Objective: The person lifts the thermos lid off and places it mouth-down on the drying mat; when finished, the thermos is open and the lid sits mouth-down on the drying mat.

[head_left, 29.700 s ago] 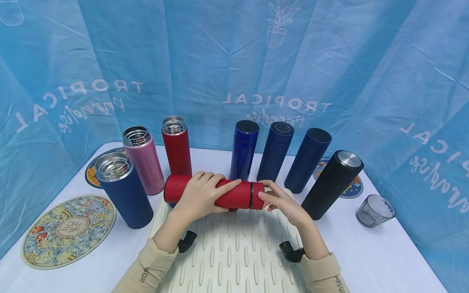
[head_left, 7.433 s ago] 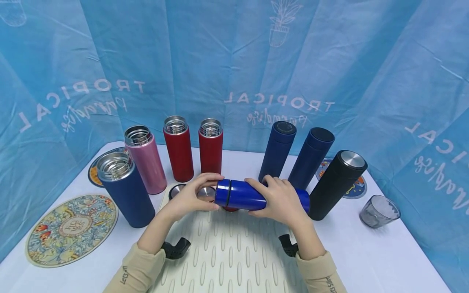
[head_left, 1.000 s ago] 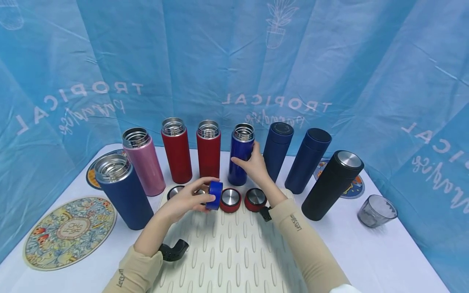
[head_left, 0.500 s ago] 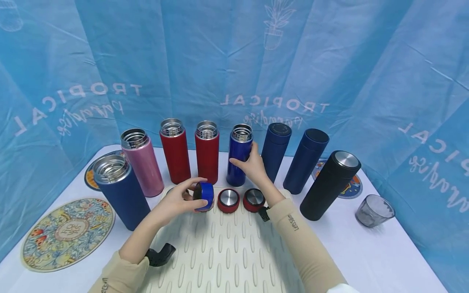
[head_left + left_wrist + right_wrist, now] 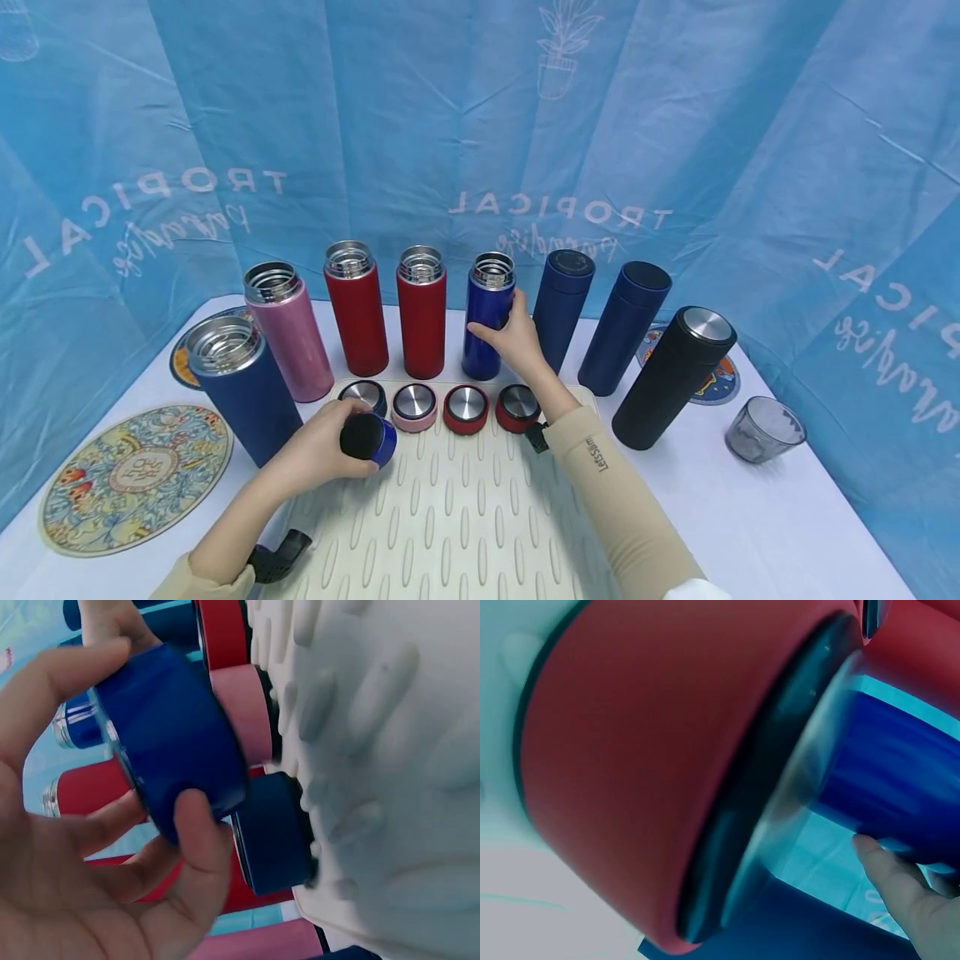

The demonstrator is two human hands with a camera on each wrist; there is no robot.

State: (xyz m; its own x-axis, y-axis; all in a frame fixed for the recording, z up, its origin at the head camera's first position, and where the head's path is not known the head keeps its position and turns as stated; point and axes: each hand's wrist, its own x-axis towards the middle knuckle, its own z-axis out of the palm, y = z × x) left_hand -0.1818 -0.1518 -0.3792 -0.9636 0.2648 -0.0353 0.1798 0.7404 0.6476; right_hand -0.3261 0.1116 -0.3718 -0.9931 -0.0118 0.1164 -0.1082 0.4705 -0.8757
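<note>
In my left hand (image 5: 318,442) I pinch a glossy blue bottle lid (image 5: 384,440), tilted, low over the left side of the ribbed mat. The left wrist view shows that lid (image 5: 172,735) large, with thumb and fingers on its side. My right hand (image 5: 517,337) grips the glossy blue thermos bottle (image 5: 483,321), which stands upright and lidless with its steel mouth showing. Between the hands, a row of lids lies along the mat's far edge: a dark blue lid (image 5: 363,395), a pink lid (image 5: 414,407) and two red lids, one being the right-hand red lid (image 5: 517,410).
Lidless bottles stand at left: navy (image 5: 251,400), pink (image 5: 292,342), red (image 5: 356,321) and another red one (image 5: 422,325). Capped bottles stand at right: navy (image 5: 561,312), another navy (image 5: 624,333) and black (image 5: 663,387). A glass (image 5: 763,432) stands far right. Patterned round placemat (image 5: 142,467) lies left.
Earlier I held a red bottle, then the blue bottle with both hands. Those now stand lidless in the row. Over the last second the blue lid moved left and nearer; my right hand stayed.
</note>
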